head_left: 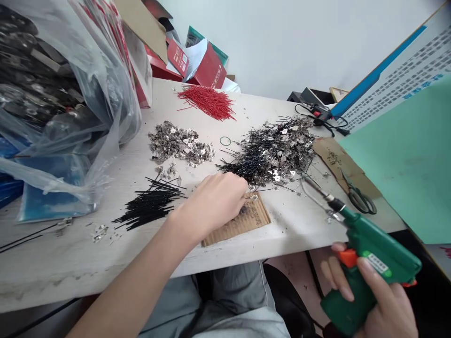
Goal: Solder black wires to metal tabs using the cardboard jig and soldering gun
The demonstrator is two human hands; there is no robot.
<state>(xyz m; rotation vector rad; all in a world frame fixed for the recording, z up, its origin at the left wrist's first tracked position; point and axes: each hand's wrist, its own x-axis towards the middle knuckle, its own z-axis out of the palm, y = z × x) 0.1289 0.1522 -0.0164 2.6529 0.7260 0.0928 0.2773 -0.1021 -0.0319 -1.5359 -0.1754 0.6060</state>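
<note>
My right hand [377, 291] is wrapped around the handle of a green soldering gun [380, 249] with an orange trigger, its tip pointing up and left over the table. Knuckles up, my left hand [221, 197] is closed above a piece of corrugated cardboard [243, 225]. A small metal tab [252, 197] shows just beyond its fingertips; whatever the fingers pinch is mostly hidden. Behind that hand lies a heap of black wires with metal tabs [271, 150]. Loose black wires [150, 204] lie to its left, and a pile of bare metal tabs [179, 145] farther back.
Red wires [207, 101] lie at the back. A large plastic bag [88, 70] of parts stands at left, near red boxes [209, 68]. Scissors [359, 195] rest on brown cardboard [327, 155] at right, beside a green sheet [408, 155]. A corded tool [320, 115] sits behind.
</note>
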